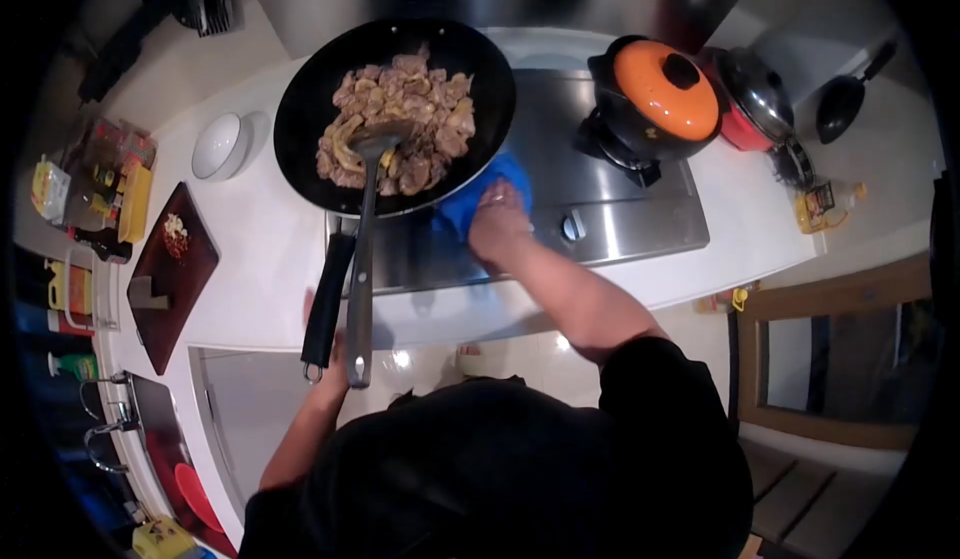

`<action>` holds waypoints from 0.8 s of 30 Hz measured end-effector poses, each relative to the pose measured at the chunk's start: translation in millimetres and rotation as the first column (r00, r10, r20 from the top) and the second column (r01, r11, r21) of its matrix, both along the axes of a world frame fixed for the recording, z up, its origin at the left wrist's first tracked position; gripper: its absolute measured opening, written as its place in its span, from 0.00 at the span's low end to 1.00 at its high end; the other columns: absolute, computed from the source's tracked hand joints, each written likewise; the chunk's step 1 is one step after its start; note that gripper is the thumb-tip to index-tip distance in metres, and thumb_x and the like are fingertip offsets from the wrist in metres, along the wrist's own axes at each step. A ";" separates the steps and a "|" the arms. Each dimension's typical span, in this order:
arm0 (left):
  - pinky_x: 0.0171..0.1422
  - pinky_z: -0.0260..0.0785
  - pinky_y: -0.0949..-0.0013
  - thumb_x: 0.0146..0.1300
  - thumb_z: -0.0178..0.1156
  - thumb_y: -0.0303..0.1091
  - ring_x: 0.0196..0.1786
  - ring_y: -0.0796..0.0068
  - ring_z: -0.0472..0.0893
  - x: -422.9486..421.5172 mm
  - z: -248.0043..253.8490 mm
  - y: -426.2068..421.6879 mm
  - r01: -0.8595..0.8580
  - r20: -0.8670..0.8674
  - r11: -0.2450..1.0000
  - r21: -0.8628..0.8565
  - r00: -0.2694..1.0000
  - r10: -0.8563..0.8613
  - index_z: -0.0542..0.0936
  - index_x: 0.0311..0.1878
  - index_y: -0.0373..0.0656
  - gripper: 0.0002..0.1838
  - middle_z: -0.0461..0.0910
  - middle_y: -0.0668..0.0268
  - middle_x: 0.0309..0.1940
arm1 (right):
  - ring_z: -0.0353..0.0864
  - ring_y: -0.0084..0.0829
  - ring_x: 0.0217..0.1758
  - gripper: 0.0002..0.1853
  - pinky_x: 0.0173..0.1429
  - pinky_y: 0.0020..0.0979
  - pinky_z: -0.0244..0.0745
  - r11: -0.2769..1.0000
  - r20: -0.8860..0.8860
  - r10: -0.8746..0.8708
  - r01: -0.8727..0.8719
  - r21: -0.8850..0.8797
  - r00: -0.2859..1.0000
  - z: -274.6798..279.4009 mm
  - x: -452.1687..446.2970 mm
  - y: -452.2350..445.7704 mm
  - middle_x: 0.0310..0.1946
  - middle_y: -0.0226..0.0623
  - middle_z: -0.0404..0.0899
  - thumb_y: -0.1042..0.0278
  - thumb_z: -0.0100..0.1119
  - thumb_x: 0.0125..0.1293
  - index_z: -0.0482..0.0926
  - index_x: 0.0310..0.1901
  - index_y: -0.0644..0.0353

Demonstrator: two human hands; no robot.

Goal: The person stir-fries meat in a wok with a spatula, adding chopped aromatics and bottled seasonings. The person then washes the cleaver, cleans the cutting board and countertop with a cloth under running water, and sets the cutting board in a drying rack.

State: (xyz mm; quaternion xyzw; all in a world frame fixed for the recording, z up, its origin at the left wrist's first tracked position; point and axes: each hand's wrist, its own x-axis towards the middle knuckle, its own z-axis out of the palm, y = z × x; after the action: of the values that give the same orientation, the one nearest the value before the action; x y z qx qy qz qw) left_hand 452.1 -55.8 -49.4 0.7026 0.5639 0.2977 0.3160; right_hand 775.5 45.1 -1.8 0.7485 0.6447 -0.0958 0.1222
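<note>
The person's right hand [500, 223] presses a crumpled blue cloth [513, 171], apparently pinning it to the flat stainless-steel cooktop [555, 124] by the round black wok [305, 149] of browned meat [405, 99]; finger closure cannot be told. The left hand [337, 362] sits behind the long black handle [327, 299], perhaps supporting it — its grip is hidden.

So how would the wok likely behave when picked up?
Probably heavy: the wok holds a broad heap of meat. It may tip away from the handle, which sits off that load. The spatula leaning in it could slide.
</note>
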 end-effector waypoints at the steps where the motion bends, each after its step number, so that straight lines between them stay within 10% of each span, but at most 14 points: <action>1: 0.64 0.48 0.64 0.60 0.42 0.40 0.64 0.57 0.54 -15.0 -13.6 -5.9 -0.048 -0.006 0.995 0.084 0.999 0.049 0.53 0.61 0.35 0.28 0.51 0.51 0.62 | 0.42 0.46 0.67 0.31 0.67 0.40 0.41 0.995 0.014 -0.090 0.090 -0.046 0.996 1.0 15.7 17.5 0.64 0.51 0.44 0.63 0.35 0.58 0.46 0.60 0.74; 8: 0.64 0.47 0.56 0.56 0.46 0.47 0.64 0.56 0.53 -32.4 29.7 -47.9 -0.289 -0.044 0.954 0.081 0.955 0.293 0.50 0.63 0.38 0.35 0.43 0.55 0.64 | 0.35 0.44 0.68 0.32 0.67 0.46 0.35 0.984 -0.113 -0.146 0.156 0.086 0.983 -19.7 119.0 152.2 0.66 0.43 0.36 0.64 0.37 0.59 0.41 0.63 0.64; 15: 0.61 0.53 0.58 0.48 0.41 0.14 0.62 0.57 0.57 -64.4 48.2 -74.6 -0.445 -0.063 0.895 0.024 0.893 0.445 0.51 0.62 0.40 0.34 0.43 0.58 0.64 | 0.31 0.44 0.69 0.42 0.66 0.48 0.38 0.823 -0.178 -0.561 0.568 -0.012 0.809 -26.6 160.8 210.0 0.66 0.42 0.32 0.61 0.49 0.54 0.35 0.64 0.58; 20: 0.60 0.56 0.60 0.49 0.42 0.16 0.59 0.59 0.60 -77.7 53.1 -83.6 -0.485 0.031 0.872 0.060 0.875 0.484 0.53 0.61 0.40 0.32 0.44 0.58 0.63 | 0.39 0.48 0.66 0.54 0.64 0.46 0.48 0.805 0.042 -0.572 0.570 -0.161 0.819 -17.9 68.9 131.8 0.65 0.48 0.34 0.54 0.64 0.44 0.33 0.63 0.59; 24: 0.58 0.58 0.63 0.50 0.43 0.17 0.57 0.62 0.62 -69.9 50.9 -69.1 -0.419 0.168 0.904 0.081 0.900 0.402 0.54 0.60 0.39 0.30 0.45 0.58 0.63 | 0.38 0.52 0.66 0.33 0.63 0.48 0.48 0.885 -0.119 -0.461 0.444 -0.141 0.879 0.9 -9.5 46.6 0.65 0.51 0.36 0.62 0.43 0.59 0.43 0.62 0.65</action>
State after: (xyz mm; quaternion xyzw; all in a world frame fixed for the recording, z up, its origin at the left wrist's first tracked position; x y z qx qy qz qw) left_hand 382.3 -124.9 1.4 0.5608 0.6564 0.4408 0.2458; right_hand 766.0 91.8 -1.0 0.8613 0.4529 -0.2127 0.0887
